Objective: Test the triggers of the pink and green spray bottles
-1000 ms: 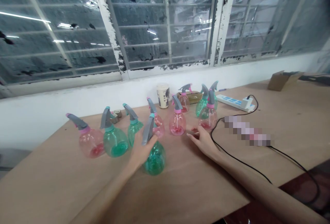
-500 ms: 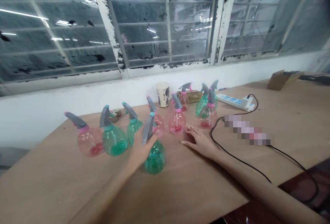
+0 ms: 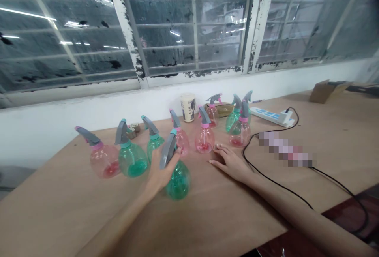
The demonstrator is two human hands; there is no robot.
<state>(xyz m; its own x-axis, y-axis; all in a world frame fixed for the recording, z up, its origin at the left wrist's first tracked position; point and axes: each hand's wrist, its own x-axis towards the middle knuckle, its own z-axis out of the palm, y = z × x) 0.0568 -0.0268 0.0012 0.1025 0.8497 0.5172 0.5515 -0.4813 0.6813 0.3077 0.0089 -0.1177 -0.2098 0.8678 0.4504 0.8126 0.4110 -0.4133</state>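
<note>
Right hand shift: Over the last second, the right hand (image 3: 231,163) has moved a little to the left, its fingers extending toward the lower side of the middle pink bottle (image 3: 204,139); the left hand (image 3: 160,172) has stayed on the front green bottle (image 3: 178,182).
Effect on the work: Right-hand reach now appears to cover the middle pink bottle; left-hand hold appears unaltered.
Desk (image 3: 225,225): Brown surface set against the wall below a barred window (image 3: 162,24); carries ten spray bottles, five pink and five green.
Left-hand pose: Extended from lower left, wrapped around the neck of the front green bottle, thumb on the near side. Fingers closed around it; the far ones are hidden.
Right-hand pose: Extended from lower right, low over the desk, back upward, thumb spread from the others. Fingers open, holding nothing; contact with the middle pink bottle cannot be confirmed.
Front green bottle: Nearest the camera, spray head leaning; whether its base bears on the desk cannot be told.
Middle pink bottle: Upright, right of the front green bottle and farther back.
Paper cup (image 3: 188,109): Upright near the wall, behind the bottles.
</note>
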